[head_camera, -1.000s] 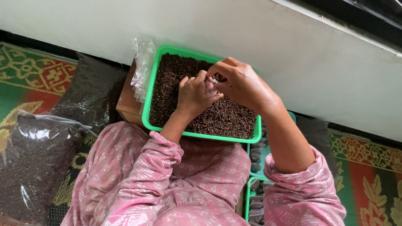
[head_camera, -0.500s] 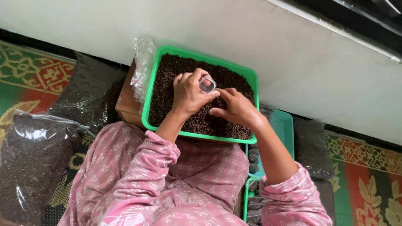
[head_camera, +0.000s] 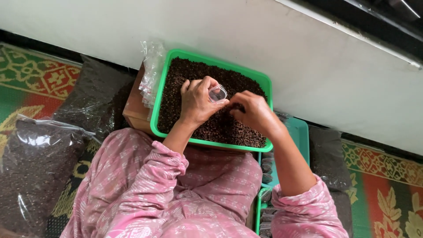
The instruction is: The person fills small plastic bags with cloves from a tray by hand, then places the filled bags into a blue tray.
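Two hands over one green tray (head_camera: 164, 90) in the head view, and the whole thing turns on a tiny gap. Left hand (head_camera: 197, 105) sits near the tray's middle, fingers curled and pinched shut on a small clear plastic bag (head_camera: 218, 93), its open mouth tilted up toward about two o'clock. Right hand (head_camera: 254, 113) comes in from four o'clock, fingertips bunched tight together and pointing at ten o'clock, straight toward that bag mouth. Those fingertips look closed on a pinch of the dark cloves (head_camera: 189, 72), though I cannot tell how many are in there, if any. The gap between right fingertips and bag mouth is small: just beside, apparently not touching. So the bag lies up and to the left of the right fingers, and the right hand is the nearer one to fill it.

Around the action: cloves fill the tray from rim to rim. At nine o'clock of the tray hangs a sheaf of empty clear bags (head_camera: 150, 70). Far left, a big clear sack of cloves (head_camera: 33, 172) rests on the patterned rug (head_camera: 31, 79). At five o'clock, a teal tray (head_camera: 297, 132) peeks out behind the right forearm.
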